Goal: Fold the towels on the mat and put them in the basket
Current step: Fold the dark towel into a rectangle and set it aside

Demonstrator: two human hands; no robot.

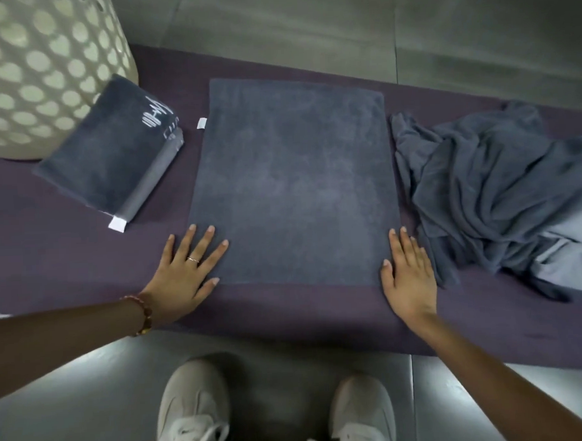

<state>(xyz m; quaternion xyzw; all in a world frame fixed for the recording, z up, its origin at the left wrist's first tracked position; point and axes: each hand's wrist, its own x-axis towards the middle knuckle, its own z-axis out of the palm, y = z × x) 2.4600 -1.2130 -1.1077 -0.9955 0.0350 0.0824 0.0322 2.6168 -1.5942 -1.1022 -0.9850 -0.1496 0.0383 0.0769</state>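
A dark grey towel (291, 183) lies flat on the purple mat (67, 250), folded into a neat rectangle. My left hand (187, 271) rests flat with fingers spread on the towel's near left corner. My right hand (407, 272) lies flat along its near right edge, fingers straight. A small folded grey towel (110, 161) with white lettering sits to the left, beside the cream perforated basket (39, 71). A crumpled heap of grey towels (495, 198) lies on the mat to the right.
The mat runs across a grey tiled floor (341, 24). My two white sneakers (194, 414) stand on the floor just in front of the mat's near edge. A white tag (202, 123) sticks out at the flat towel's far left corner.
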